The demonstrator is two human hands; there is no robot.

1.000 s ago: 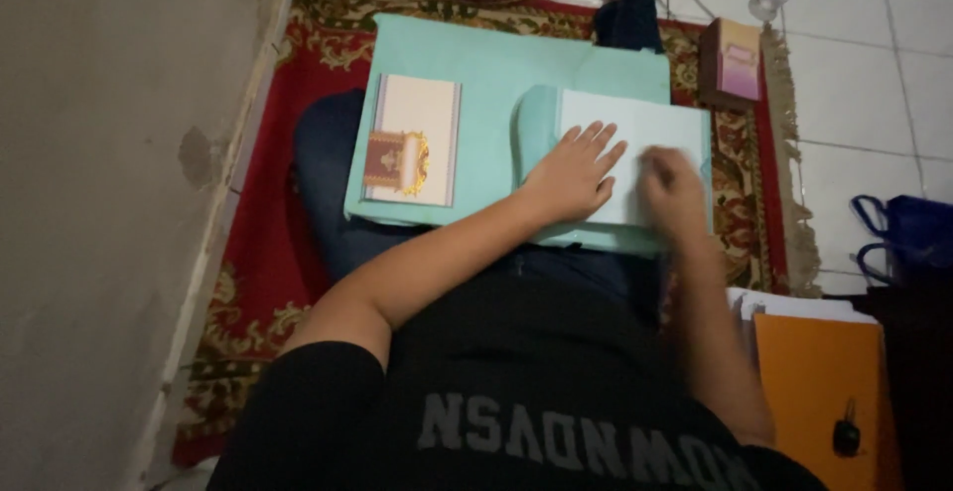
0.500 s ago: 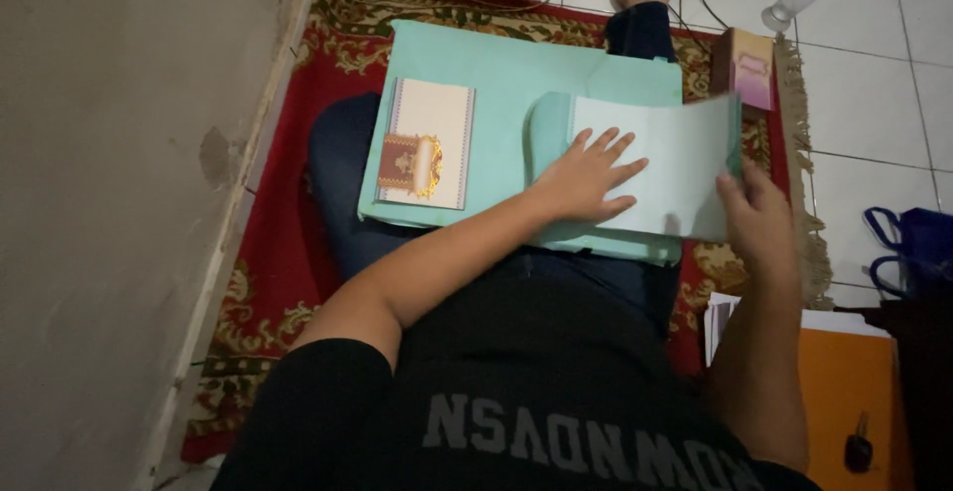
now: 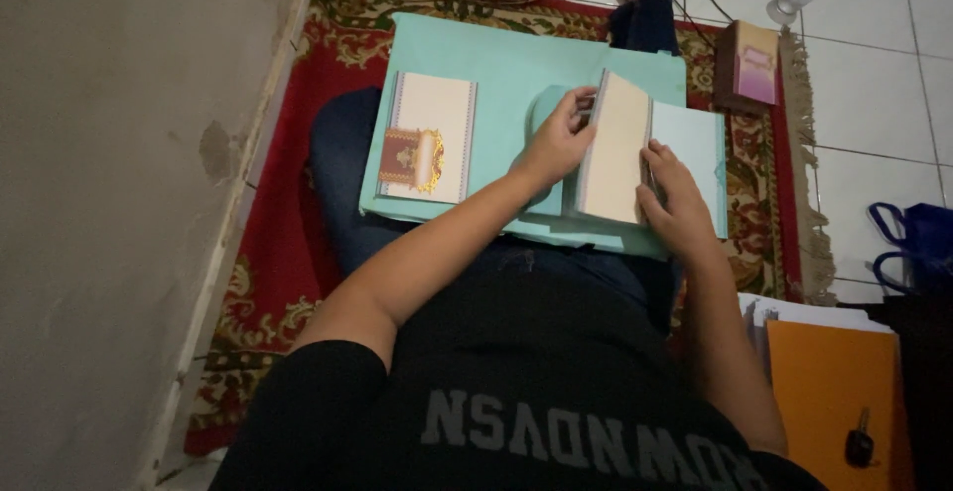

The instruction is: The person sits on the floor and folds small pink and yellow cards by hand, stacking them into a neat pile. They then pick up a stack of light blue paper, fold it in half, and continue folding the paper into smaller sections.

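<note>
1. A bare grey wall [image 3: 109,203] fills the left; beside it a red patterned rug [image 3: 288,253] lies on the floor.
2. A mint-green board [image 3: 496,64] rests across the person's lap; on its left part lies a cream card with a red and gold emblem [image 3: 427,139], flat and apart from the hands.
3. The left hand [image 3: 556,143] curls its fingers over the near edge of a stack of cream cards [image 3: 615,148], a narrow grip holding the stack tilted up on edge at the board's middle.
4. The right hand [image 3: 675,198] presses the stack's other face; its grip is closed on the stack; a pale blue sheet [image 3: 690,143] lies under it.
5. Right of the board a small brown box [image 3: 747,66] stands on the rug; an orange folder [image 3: 824,392] lies near the right elbow with a dark key [image 3: 860,446] on it.
6. Half a second ago the left hand lay flat and spread on the sheet; now the stack stands raised between both hands.
</note>
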